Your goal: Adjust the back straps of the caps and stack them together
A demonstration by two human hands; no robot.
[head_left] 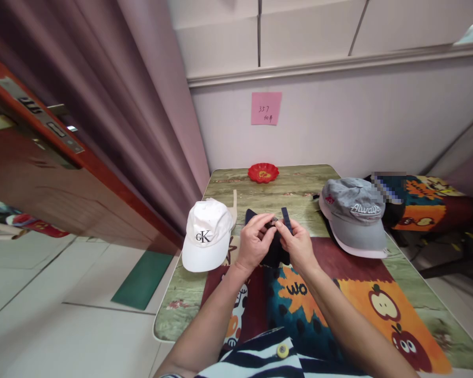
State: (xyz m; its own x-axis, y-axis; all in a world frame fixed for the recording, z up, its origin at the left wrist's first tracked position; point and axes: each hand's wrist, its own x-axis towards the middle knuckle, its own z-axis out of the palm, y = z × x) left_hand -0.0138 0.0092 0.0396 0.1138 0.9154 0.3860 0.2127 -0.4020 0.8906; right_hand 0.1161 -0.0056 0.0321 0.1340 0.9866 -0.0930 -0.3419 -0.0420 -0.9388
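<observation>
Both hands meet over the middle of the table, on a dark navy cap that they largely hide. My left hand is closed, its thumb and fingers pinching the cap near a small dark piece at its strap. My right hand is closed too, gripping the navy strap, whose free end sticks up past the fingers. To the left sits a white cap with black letters, its pale strap standing up behind it. To the right is a grey cap reading "Always".
A red scalloped dish stands at the back of the wood-patterned table. A colourful printed mat lies under the hands. Left are an open door and a purple curtain. A pink note is on the wall.
</observation>
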